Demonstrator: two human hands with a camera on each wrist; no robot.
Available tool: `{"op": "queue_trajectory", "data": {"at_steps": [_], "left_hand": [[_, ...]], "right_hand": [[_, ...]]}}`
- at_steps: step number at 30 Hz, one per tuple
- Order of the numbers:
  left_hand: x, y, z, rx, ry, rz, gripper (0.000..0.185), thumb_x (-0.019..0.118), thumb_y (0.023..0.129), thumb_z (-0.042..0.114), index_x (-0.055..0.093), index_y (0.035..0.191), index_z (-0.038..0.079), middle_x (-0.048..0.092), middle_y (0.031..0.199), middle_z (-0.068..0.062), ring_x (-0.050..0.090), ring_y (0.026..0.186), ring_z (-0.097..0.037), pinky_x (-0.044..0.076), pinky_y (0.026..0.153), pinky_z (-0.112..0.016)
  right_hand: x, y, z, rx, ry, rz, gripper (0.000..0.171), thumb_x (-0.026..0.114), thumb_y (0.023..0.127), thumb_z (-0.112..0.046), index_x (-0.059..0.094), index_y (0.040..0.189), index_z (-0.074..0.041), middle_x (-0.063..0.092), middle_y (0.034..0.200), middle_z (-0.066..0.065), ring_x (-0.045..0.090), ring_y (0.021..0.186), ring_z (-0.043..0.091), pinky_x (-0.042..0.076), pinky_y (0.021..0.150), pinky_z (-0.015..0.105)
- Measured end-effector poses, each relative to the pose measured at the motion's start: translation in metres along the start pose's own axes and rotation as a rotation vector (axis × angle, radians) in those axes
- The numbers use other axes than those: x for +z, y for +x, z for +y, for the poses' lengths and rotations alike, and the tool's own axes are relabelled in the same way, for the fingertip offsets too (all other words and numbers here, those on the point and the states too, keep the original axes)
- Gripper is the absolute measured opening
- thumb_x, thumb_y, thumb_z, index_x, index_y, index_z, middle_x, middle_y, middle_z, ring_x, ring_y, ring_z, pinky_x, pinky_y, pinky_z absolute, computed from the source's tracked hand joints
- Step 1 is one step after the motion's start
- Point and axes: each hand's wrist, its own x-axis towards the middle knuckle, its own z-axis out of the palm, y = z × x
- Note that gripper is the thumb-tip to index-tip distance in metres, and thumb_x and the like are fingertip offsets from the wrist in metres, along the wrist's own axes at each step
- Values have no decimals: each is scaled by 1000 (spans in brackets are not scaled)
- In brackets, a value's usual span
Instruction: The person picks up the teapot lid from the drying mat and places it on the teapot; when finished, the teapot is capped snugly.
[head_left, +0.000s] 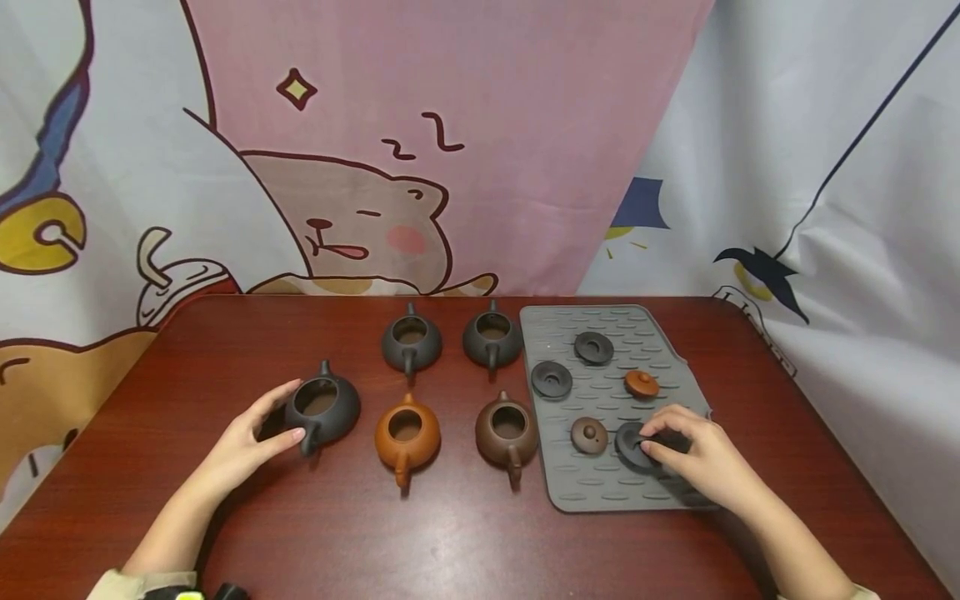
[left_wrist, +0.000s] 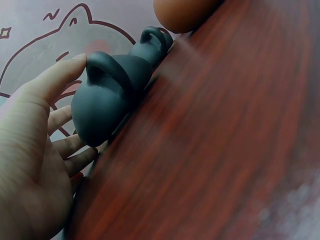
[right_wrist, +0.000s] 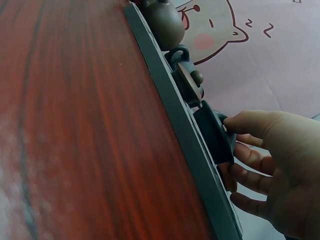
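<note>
At the left of the table, my left hand (head_left: 243, 446) holds a dark grey teapot (head_left: 335, 412) without a lid. Its thumb touches the handle (left_wrist: 107, 67), and the other fingers lie along the pot's far side. On the grey mat, my right hand (head_left: 693, 450) pinches a dark grey lid (head_left: 633, 447) between thumb and fingers; whether the lid is raised off the mat I cannot tell. Beside that lid lies a brown lid (head_left: 589, 435) with a round knob. An orange lid (head_left: 642, 383) sits just beyond the right hand.
Several lidless teapots stand mid-table: an orange teapot (head_left: 420, 454), a brown teapot (head_left: 491, 450), and two dark ones, a left one (head_left: 427, 348) and a right one (head_left: 510, 346). Two more dark lids, a near one (head_left: 551, 381) and a far one (head_left: 594, 348), lie on the ridged mat (head_left: 592, 492).
</note>
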Motion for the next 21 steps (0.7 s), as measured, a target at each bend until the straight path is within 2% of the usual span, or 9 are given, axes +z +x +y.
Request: {"op": "queue_trajectory", "data": {"at_steps": [9,15,21], "left_hand": [[0,-1,-2,0,2,7,64,70,87,7,41,143,4,48,135,-21,37,121,6,25,95,-8],[0,0,0,-8,15,8,63,70,87,8,40,143,3,48,135,-21,37,120,6,25,94,-8],[0,1,1,-4,15,3,63,69,87,8,40,143,1,48,135,-22,38,120,6,25,94,-8]], "right_hand": [[-7,3,-10,-27,9,20,19,78,81,-13,68,89,-27,61,96,-15,55,93,4,44,74,25],[-11,8,-23,-43,7,29,20,78,81,-13,68,90,-28,60,98,-14,55,88,6,47,72,31],[-12,15,-34,-55,17,39,19,77,82,-13,67,91,-27,60,100,-14,55,91,6,48,73,34]]}}
